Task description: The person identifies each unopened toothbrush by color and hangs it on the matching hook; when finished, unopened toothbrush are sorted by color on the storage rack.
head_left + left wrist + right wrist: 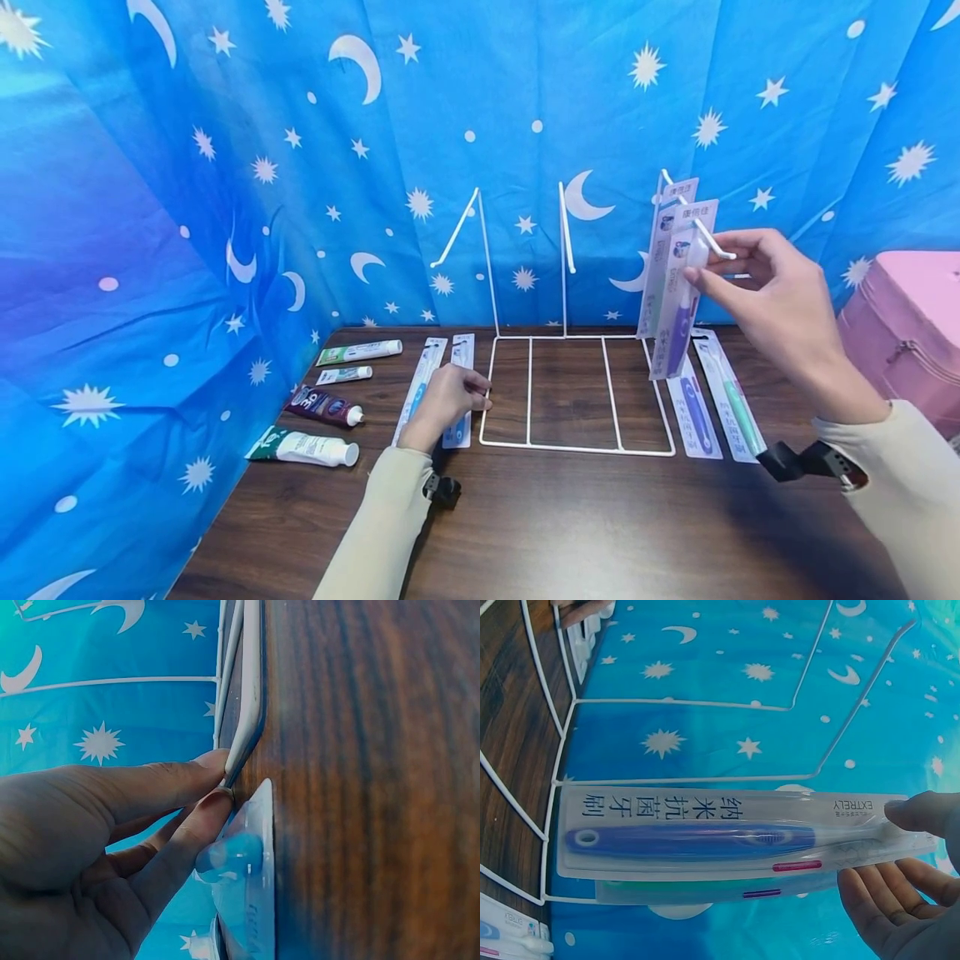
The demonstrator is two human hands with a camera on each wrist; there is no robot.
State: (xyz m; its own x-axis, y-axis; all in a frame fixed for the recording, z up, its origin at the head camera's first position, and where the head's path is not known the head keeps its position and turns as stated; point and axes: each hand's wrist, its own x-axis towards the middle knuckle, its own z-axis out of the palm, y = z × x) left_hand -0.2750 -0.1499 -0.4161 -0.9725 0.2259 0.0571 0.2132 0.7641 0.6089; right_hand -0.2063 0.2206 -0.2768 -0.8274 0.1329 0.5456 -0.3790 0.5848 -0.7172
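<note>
A white wire rack (577,448) stands on the table with three upright hooks. On its right hook hangs a packaged purple toothbrush (680,325), in front of a packaged green toothbrush (682,888) on the same hook. My right hand (787,308) pinches the purple one's package near its top, thumb on the front face and fingers behind, close to the hook's end. Low at the rack's left side, my left hand (446,400) pinches the base wire between thumb and finger, as the left wrist view shows. A packaged blue toothbrush (232,855) lies right under that hand.
Left of the rack lies another blue toothbrush pack (429,357); right of it lie a purple pack (697,412) and a green pack (733,396). Several toothpaste tubes (311,447) line the far left. A pink case (915,308) stands right, a blue star-patterned cloth (510,83) behind.
</note>
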